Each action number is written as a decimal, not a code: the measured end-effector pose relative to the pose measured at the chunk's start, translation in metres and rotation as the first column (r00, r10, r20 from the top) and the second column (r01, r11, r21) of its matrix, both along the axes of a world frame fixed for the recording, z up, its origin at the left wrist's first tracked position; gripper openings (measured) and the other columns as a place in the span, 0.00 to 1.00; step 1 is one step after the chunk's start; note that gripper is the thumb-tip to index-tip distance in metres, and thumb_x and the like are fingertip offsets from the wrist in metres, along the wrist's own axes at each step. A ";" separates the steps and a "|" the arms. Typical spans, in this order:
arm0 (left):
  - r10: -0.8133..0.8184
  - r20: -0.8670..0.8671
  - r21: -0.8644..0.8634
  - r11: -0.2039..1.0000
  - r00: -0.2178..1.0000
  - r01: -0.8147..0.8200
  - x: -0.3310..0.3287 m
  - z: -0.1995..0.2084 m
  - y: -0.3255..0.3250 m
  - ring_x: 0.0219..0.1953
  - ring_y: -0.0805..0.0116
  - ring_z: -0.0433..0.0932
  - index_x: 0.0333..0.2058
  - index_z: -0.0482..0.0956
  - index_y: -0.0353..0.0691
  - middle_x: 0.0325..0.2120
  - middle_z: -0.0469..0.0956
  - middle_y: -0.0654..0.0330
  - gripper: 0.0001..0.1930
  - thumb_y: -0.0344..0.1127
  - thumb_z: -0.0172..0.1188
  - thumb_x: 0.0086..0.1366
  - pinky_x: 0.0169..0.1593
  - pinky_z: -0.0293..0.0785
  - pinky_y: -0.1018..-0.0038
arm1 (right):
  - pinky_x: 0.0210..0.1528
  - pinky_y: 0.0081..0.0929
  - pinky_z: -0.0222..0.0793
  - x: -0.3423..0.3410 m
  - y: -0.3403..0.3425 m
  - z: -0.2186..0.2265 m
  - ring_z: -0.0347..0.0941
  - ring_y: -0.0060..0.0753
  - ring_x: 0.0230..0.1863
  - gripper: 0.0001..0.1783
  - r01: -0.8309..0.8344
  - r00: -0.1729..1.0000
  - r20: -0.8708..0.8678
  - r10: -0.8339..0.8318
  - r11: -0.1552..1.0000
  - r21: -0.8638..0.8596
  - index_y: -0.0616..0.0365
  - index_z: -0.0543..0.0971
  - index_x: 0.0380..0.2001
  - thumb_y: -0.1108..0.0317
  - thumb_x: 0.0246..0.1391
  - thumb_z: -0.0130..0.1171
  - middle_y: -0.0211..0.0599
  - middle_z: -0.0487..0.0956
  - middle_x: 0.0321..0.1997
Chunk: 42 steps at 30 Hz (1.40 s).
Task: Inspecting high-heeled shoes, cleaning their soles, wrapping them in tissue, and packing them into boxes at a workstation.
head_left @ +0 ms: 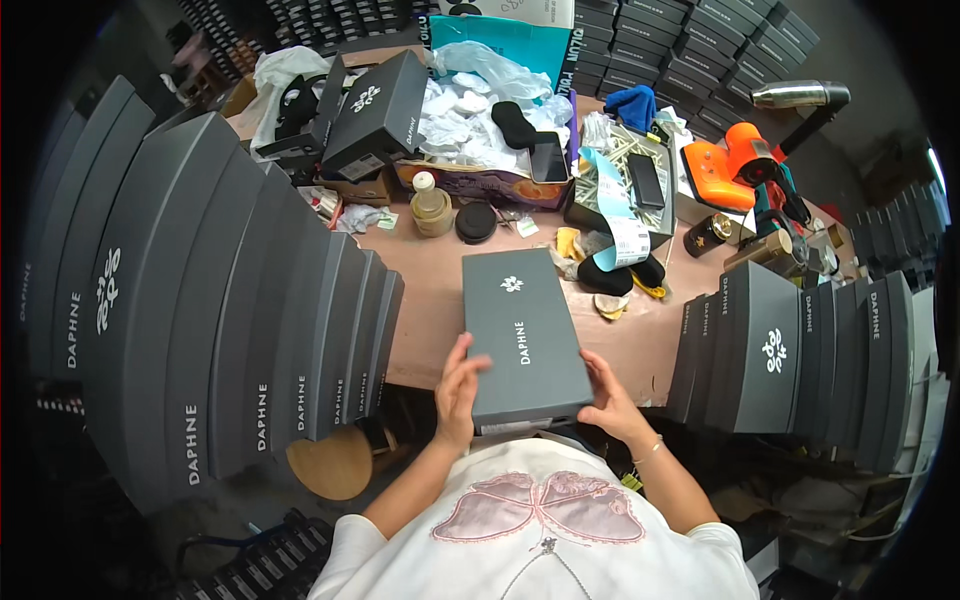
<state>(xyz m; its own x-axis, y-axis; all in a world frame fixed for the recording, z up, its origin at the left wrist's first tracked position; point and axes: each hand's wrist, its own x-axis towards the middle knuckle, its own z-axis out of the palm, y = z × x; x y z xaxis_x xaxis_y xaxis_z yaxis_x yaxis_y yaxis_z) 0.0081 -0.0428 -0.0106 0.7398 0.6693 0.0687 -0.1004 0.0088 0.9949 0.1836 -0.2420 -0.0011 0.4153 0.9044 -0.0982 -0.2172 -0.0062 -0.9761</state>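
Observation:
A closed dark grey shoe box (545, 300) with a white emblem and lettering on its lid lies in front of me, its near end reaching past the table's front edge. My left hand (460, 392) is at the box's left side, fingers apart, one of them smeared by motion over the lid's edge. Against the right side rest the fingers of my right hand (614, 402), with its thumb at the near right corner, gripping the box.
Tall rows of grey shoe boxes (240, 300) flank me left, with another row (775, 350) right. Behind stand a carton of crumpled white paper (455, 130), a glue bottle (431, 207), black lid (477, 222), label strip (625, 235), dark can (708, 235) and orange device (722, 178).

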 end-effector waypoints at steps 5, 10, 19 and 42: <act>-0.098 -0.617 -0.277 0.956 0.781 -0.099 0.027 -0.110 0.005 0.54 0.62 0.69 0.53 0.68 0.29 0.49 0.71 0.47 0.29 0.46 0.62 0.61 0.55 0.67 0.68 | 0.53 0.29 0.65 0.023 0.011 -0.140 0.68 0.32 0.51 0.43 0.095 0.986 -0.079 -0.148 0.880 -0.466 0.61 0.57 0.62 0.54 0.51 0.66 0.40 0.72 0.47; -0.125 -0.260 -0.758 0.641 0.958 -0.122 0.029 -0.054 0.033 0.47 0.67 0.74 0.45 0.75 0.35 0.38 0.77 0.56 0.24 0.49 0.65 0.59 0.50 0.70 0.69 | 0.31 0.16 0.68 0.057 0.031 -0.053 0.70 0.22 0.28 0.20 -0.080 0.854 -0.497 -0.152 0.907 -0.414 0.58 0.71 0.40 0.56 0.53 0.64 0.27 0.74 0.33; -0.043 -0.510 0.083 0.992 0.859 0.099 0.017 -0.008 0.087 0.66 0.47 0.53 0.67 0.42 0.41 0.62 0.55 0.38 0.49 0.48 0.64 0.57 0.65 0.53 0.60 | 0.40 0.30 0.70 -0.054 0.085 -0.043 0.73 0.38 0.37 0.34 -0.178 0.885 0.382 0.265 0.952 -0.248 0.64 0.65 0.54 0.62 0.47 0.68 0.43 0.75 0.35; -0.027 -0.273 0.576 0.796 0.962 0.185 0.080 -0.024 0.079 0.48 0.50 0.75 0.44 0.76 0.33 0.43 0.76 0.47 0.16 0.24 0.54 0.55 0.52 0.71 0.65 | 0.30 0.42 0.72 0.113 0.150 -0.075 0.77 0.53 0.30 0.09 0.360 0.340 0.908 0.243 0.858 -0.365 0.60 0.77 0.32 0.70 0.46 0.54 0.52 0.78 0.25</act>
